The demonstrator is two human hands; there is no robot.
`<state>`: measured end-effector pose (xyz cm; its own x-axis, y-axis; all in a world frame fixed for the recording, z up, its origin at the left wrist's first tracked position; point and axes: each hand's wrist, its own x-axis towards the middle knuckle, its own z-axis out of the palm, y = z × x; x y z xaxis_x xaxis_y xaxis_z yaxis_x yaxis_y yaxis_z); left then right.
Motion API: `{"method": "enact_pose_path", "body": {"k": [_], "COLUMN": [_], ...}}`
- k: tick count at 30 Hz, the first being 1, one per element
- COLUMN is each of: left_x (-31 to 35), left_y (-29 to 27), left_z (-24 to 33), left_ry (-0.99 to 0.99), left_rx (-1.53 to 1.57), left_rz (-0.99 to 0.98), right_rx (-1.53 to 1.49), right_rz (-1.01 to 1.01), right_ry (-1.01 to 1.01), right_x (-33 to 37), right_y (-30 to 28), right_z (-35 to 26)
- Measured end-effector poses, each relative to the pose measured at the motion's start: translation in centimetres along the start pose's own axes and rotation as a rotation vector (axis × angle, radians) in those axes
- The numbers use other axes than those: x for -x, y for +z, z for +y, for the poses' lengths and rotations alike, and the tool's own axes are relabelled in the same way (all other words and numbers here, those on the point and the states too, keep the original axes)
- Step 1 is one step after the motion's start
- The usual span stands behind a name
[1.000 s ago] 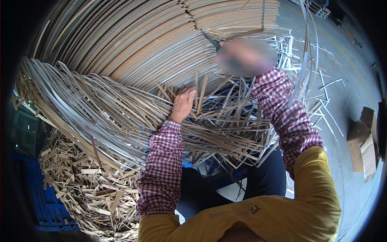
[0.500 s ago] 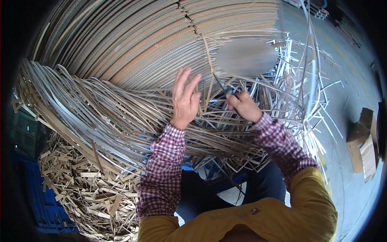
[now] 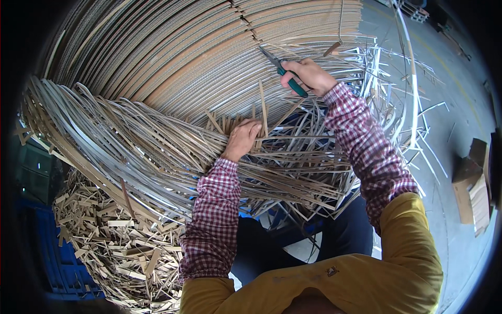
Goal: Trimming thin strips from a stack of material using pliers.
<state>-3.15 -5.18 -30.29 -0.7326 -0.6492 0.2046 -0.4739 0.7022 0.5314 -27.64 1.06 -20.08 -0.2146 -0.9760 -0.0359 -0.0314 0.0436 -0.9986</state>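
Observation:
My right hand (image 3: 314, 77) grips pruning shears (image 3: 294, 83) with green handles, over the far middle of the strips. Their dark blades point up and left, with the tip at the edge of a stack of brown, cardboard-like layers (image 3: 193, 57). I cannot tell whether the blades touch it. Lower and to the left, my left hand (image 3: 243, 138) lies on a tangled bundle of long, thin brown and whitish strips (image 3: 151, 131). Its fingers are bent and close together on the strips, and their tips are partly hidden. Short brown strip ends (image 3: 263, 107) stand up beside it.
A heap of short brown offcuts (image 3: 130, 261) lies at the lower left, beside a blue crate (image 3: 63, 267). White strips (image 3: 415, 99) jut out at the right. An opened cardboard box (image 3: 470, 183) stands on the grey floor at the far right. A small brown piece (image 3: 332, 48) hangs from a cord.
My right hand has moved up and away with the shears to the stack's edge. My left hand has dropped from a raised, spread pose onto the strips.

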Motion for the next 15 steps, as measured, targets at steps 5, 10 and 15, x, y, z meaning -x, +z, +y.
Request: {"method": "enact_pose_path", "body": {"k": [5, 10, 15], "left_x": [0.0, -0.2, -1.0], "left_y": [-0.2, -2.6, -1.0], "left_z": [0.7, 5.6, 0.1], "left_ry": [0.033, 0.482, 0.126], "left_rx": [0.036, -0.145, -0.029], "left_rz": [0.055, 0.620, 0.055], "right_rx": [-0.085, 0.125, 0.411], "right_rz": [0.009, -0.084, -0.591], "right_ry": [-0.076, -0.161, -0.008], "right_x": [-0.7, 8.2, 9.8], "right_y": [1.5, 3.1, 0.0], "right_z": [0.9, 9.3, 5.7]}}
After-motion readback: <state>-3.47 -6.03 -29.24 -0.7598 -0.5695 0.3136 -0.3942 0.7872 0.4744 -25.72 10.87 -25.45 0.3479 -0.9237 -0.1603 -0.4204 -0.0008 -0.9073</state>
